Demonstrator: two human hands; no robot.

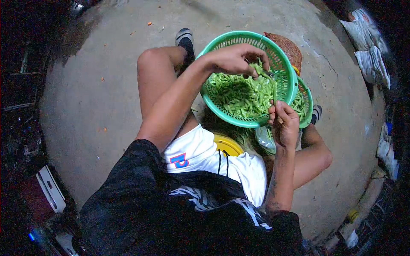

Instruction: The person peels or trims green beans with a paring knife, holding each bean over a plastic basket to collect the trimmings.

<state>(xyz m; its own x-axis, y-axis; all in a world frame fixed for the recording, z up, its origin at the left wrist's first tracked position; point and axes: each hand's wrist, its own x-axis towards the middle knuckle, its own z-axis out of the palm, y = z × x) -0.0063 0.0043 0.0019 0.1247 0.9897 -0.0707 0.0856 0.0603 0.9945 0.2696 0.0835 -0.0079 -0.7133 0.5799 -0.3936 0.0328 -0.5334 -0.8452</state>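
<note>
Over the large green basket point(208, 104), my left hand point(241, 59) has curled fingers around something small, partly dark and shiny, that I cannot make out. Lower and to the right, my right hand point(286, 121) pinches a long green bean point(275, 91) that points up toward my left fingertips. Many cut green pieces point(252, 98) lie in the large basket, which tilts toward me. Part of a second green basket point(308, 96) shows behind it on the right, holding more green beans point(298, 103).
A reddish mesh sack point(285, 49) stands beyond the baskets. Below them are a clear plastic bag point(265, 138) and something round and yellow point(228, 145) between my legs. White sacks point(369, 51) lie at the right edge, and a white object point(51, 187) at the lower left.
</note>
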